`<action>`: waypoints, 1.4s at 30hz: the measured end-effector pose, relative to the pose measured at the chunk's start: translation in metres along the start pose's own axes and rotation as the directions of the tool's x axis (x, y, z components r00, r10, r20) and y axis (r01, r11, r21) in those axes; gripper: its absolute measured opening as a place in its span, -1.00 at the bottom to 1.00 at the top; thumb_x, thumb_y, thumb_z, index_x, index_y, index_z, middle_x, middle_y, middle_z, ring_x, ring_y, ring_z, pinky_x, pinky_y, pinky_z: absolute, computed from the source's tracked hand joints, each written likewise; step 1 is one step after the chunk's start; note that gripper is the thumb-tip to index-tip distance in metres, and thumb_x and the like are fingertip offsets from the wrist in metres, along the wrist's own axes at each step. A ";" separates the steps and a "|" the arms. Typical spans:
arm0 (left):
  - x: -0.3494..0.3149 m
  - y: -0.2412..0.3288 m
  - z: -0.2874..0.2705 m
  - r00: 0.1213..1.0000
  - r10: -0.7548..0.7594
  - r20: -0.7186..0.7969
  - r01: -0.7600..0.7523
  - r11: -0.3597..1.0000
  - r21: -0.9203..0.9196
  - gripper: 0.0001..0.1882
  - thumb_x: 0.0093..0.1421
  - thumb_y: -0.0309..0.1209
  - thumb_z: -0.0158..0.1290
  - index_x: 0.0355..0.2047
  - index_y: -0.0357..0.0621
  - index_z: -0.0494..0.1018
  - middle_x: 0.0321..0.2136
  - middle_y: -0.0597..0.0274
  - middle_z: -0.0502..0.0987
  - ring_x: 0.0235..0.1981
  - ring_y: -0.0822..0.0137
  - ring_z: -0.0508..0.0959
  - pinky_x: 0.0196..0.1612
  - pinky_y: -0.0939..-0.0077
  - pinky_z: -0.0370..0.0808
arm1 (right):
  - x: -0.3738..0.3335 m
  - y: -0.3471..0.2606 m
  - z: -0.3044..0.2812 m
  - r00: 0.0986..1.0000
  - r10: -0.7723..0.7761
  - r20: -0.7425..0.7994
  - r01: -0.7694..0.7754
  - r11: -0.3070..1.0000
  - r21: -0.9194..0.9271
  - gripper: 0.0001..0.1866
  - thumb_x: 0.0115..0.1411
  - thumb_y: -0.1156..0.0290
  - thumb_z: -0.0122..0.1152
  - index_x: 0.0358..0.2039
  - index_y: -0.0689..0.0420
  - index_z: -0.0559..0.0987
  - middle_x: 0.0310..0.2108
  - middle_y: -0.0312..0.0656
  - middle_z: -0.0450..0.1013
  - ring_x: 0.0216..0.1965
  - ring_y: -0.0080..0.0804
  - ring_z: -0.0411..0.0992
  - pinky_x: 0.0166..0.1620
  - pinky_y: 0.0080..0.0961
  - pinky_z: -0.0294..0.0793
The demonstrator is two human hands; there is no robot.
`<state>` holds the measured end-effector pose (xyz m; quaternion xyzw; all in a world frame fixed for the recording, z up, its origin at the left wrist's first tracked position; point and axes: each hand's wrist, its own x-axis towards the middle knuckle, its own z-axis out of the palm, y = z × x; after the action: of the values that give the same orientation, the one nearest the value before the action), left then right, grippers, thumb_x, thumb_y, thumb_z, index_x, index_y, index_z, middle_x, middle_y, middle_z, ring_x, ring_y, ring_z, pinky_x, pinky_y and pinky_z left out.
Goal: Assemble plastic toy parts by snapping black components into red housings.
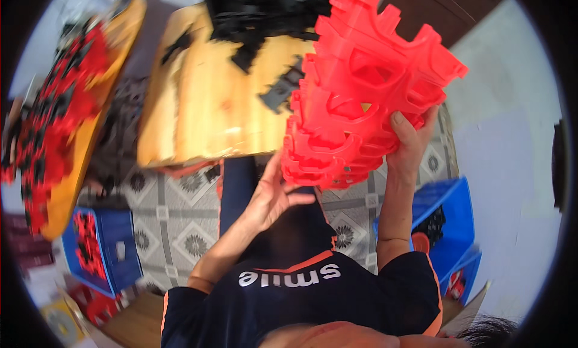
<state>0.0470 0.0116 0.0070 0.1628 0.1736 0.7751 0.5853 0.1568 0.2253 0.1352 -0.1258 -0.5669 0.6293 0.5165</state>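
A tall stack of nested red plastic frames [361,101] with cut-out openings and notched edges is held up in front of me, tilted with its far end up and to the right. My right hand [412,137] grips its right side, thumb on the near face and the other fingers mostly hidden behind. My left hand [268,197] is at the stack's lower left end. Some of its fingers reach up along the edge and partly behind, while one sticks out below, apart from the red plastic.
A wooden table [223,107] ahead bears a dark grey plastic part [283,86] and a heap of black parts [265,10]. Red and black parts [60,119] cover another wooden surface at left. Blue bins [123,245] with parts stand on the patterned floor at both sides.
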 end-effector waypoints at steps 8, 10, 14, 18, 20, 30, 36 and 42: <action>-0.065 0.124 -0.122 0.277 0.959 0.056 -0.211 0.004 0.978 -0.03 -0.18 -0.65 0.27 0.26 -0.14 0.06 0.22 0.07 0.14 0.28 0.19 0.18 0.35 0.22 0.14 | 0.047 0.073 0.097 0.519 0.125 0.846 -0.666 0.680 0.308 -0.23 0.21 0.27 0.28 0.32 0.26 0.13 0.28 -0.09 0.19 0.29 -0.27 0.17 0.24 -0.35 0.28; -0.071 0.148 -0.136 0.175 0.922 0.347 -0.115 -0.331 0.937 -0.06 -0.19 -0.62 0.27 0.23 -0.11 0.10 0.20 -0.03 0.14 0.28 0.09 0.16 0.35 0.14 0.10 | 0.038 0.106 0.108 0.497 0.259 0.828 -0.807 0.488 0.332 -0.41 0.36 0.24 0.04 0.29 0.26 0.18 0.24 -0.09 0.25 0.22 -0.27 0.28 0.21 -0.31 0.33; -0.082 0.180 -0.152 0.292 0.860 0.419 0.266 -0.494 0.828 -0.12 -0.13 -0.62 0.20 0.22 -0.09 0.07 0.26 -0.03 0.05 0.30 0.05 0.15 0.34 0.14 0.11 | 0.024 0.182 0.119 0.622 0.547 0.561 -0.625 0.778 -0.066 -0.58 0.33 0.52 0.02 0.19 0.25 0.31 0.09 -0.11 0.42 0.01 -0.39 0.47 0.05 -0.39 0.49; -0.093 0.186 -0.161 0.425 0.852 0.306 0.078 -0.372 0.925 -0.20 -0.09 -0.53 0.21 0.19 -0.08 0.13 0.27 -0.17 0.06 0.30 -0.14 0.11 0.32 -0.01 0.09 | 0.031 0.191 0.136 0.706 0.598 0.379 -0.269 0.722 -0.637 -0.76 0.28 0.48 0.10 -0.08 0.30 0.49 -0.22 -0.01 0.56 -0.20 -0.35 0.55 -0.10 -0.38 0.54; -0.090 0.187 -0.143 0.569 0.767 0.296 0.168 -0.461 0.871 -0.24 -0.07 -0.43 0.21 0.17 -0.09 0.18 0.32 -0.13 0.02 0.33 -0.15 0.07 0.34 -0.02 0.04 | 0.043 0.204 0.117 0.876 0.272 0.399 0.257 0.437 -0.862 -0.79 0.25 0.40 0.16 -0.35 0.34 0.56 -0.49 0.10 0.52 -0.48 -0.22 0.57 -0.32 -0.34 0.55; -0.012 0.124 -0.070 0.727 0.606 0.322 0.332 -0.721 0.608 -0.30 0.01 0.13 0.22 0.19 0.40 0.39 0.34 0.24 0.10 0.39 -0.06 -0.01 0.27 -0.43 -0.31 | -0.034 0.137 0.098 0.680 0.348 0.646 0.246 0.721 -0.648 -0.72 0.23 0.29 0.23 -0.28 0.29 0.60 -0.45 -0.13 0.55 -0.41 -0.40 0.53 -0.29 -0.53 0.46; 0.013 0.133 -0.079 0.687 0.657 0.311 0.377 -0.688 0.620 -0.39 0.02 0.13 0.21 0.09 0.33 0.47 0.26 0.19 0.21 0.38 -0.10 -0.01 0.24 -0.50 -0.33 | 0.008 0.155 0.052 0.800 0.380 0.465 -0.049 0.812 -0.581 -0.77 0.22 0.42 0.24 -0.17 0.30 0.58 -0.38 -0.23 0.59 -0.39 -0.57 0.49 -0.30 -0.53 0.45; 0.016 0.125 -0.029 0.566 0.790 0.236 0.130 -0.368 0.921 0.10 -0.01 0.20 0.22 0.40 0.03 -0.02 0.34 0.02 0.07 0.39 -0.14 -0.06 0.31 -0.31 -0.20 | -0.002 0.085 0.081 0.768 -0.040 0.640 0.511 0.642 -0.572 -0.78 0.16 0.44 0.32 -0.20 0.24 0.60 -0.29 -0.15 0.56 -0.26 -0.33 0.53 -0.17 -0.52 0.46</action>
<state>-0.0768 -0.0073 0.0394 0.3381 0.7851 0.4899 -0.1713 0.0544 0.1915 0.0885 -0.0294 -0.9064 0.2705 0.3232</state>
